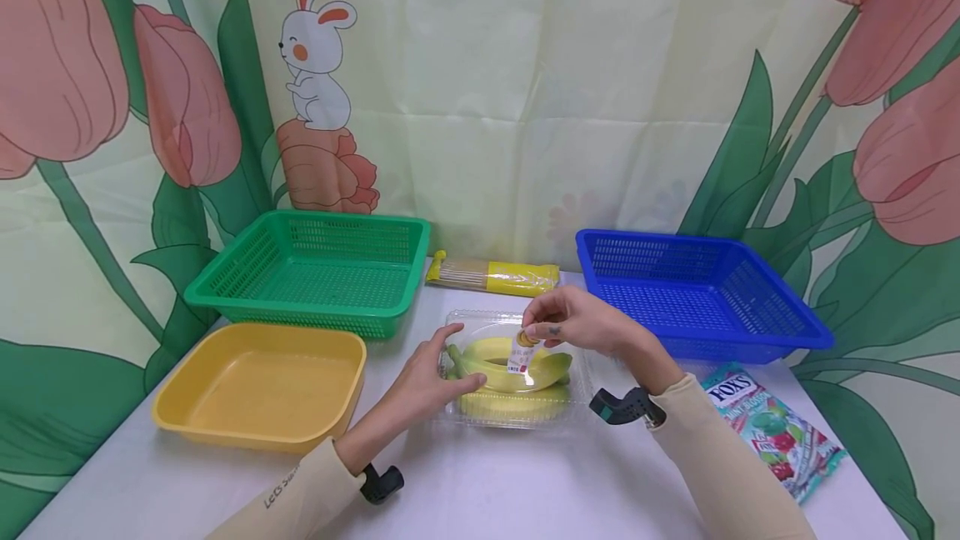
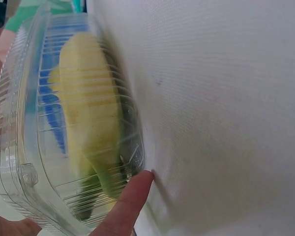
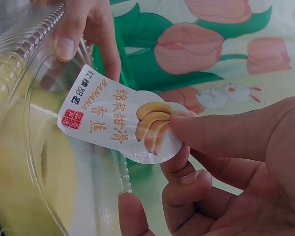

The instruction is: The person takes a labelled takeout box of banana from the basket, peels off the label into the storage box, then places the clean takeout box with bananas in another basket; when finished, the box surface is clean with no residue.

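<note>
A clear plastic clamshell container (image 1: 510, 419) with yellow-green bananas (image 1: 513, 402) inside stands closed on the table. My left hand (image 1: 431, 377) holds its left side, thumb and fingers spread around the edge; one finger (image 2: 130, 201) touches low on the wall near the tabletop. Above the lid, my right hand (image 1: 577, 319) pinches a white banana label (image 3: 113, 118) between thumb and fingers. The label carries a banana picture and printed characters, and its lower end hangs over the lid. Whether it touches the lid I cannot tell.
A green basket (image 1: 300, 311) and a yellow tub (image 1: 255, 432) stand at left. At the back lies a noodle-like pack with yellow wrapping (image 1: 521, 277). On the right are a blue basket (image 1: 712, 348) and a FOX'S candy bag (image 1: 772, 432), partly behind the right sleeve.
</note>
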A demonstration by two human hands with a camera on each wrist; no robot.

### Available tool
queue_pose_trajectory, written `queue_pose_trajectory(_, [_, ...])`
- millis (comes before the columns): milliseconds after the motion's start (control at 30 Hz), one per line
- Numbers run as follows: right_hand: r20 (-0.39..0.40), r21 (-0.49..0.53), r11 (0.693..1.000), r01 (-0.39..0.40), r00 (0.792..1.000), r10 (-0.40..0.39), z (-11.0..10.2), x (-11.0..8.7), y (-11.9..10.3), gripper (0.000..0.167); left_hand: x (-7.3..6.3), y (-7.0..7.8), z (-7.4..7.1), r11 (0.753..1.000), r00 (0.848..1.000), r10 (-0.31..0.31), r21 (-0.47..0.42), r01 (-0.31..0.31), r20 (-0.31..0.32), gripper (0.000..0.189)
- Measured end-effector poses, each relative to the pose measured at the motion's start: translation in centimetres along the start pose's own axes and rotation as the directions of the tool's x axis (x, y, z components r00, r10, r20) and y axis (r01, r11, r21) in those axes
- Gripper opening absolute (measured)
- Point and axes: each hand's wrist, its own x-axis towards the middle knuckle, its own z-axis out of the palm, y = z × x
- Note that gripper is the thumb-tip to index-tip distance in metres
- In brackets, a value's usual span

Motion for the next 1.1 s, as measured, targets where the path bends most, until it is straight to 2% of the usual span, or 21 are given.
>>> queue_pose_trajectory(300, [-0.005, -0.015, 1.000, 0.012, 1.000, -0.012, -0.26, -0.04, 0.23, 0.009, 0.07, -0.01, 0.06, 1.000, 1.000, -0.005, -0.008, 0.005, -0.001, 0.089])
queue_pose_trajectory(567, [-0.032, -0.079, 0.997, 0.026, 0.999, -0.029, -0.56, 0.01, 0.14, 0.008, 0.19, -0.01, 0.01, 1.000, 1.000, 0.004, 0.001, -0.004, 0.002, 0.090])
queue_pose_trajectory(800, [-0.017, -0.074, 0.994, 0.077, 0.997, -0.079, -0.34, 0.25, -0.04, 0.012, 0.26, 0.01, -0.06, 1.000, 1.000, -0.002, 0.002, 0.002, 0.006, 0.090])
queue_pose_trajectory(1100, [-0.045, -0.087, 0.992, 0.089, 0.995, -0.093, 0.16, 0.73, -0.19, 0.015, 0.32, -0.23, -0.29, 1.000, 0.999, 0.013, -0.003, -0.013, 0.033, 0.091])
